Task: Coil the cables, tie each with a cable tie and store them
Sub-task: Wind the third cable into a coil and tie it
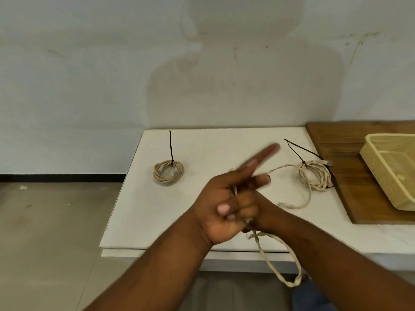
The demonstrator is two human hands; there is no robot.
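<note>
Cable (262,252): beige, thin, slightly flat. One strand runs from the hands far-right to a loose coil (314,173) with a black tie (298,153) at its far-left edge. A clear plug (286,204) lies on the table just near-left of that coil.

Left hand (222,205) is over the near middle of the table, its grip grasping the cable, which shows between its fingers; one finger (267,151) points far-right. Right hand (267,212) is pressed behind the left and mostly hidden, so I cannot tell its grip. A cable loop hangs below both hands, past the near table edge.

Tied coil (168,172) lies left of the hands, well apart, its black cable tie (171,147) standing upright.

The table (139,212) is white. A wooden board (336,158) at the right carries a beige basket (381,169). White wall (89,75) behind with a person's shadow on it, grey floor (49,232) at left, and a black skirting strip (60,178).
</note>
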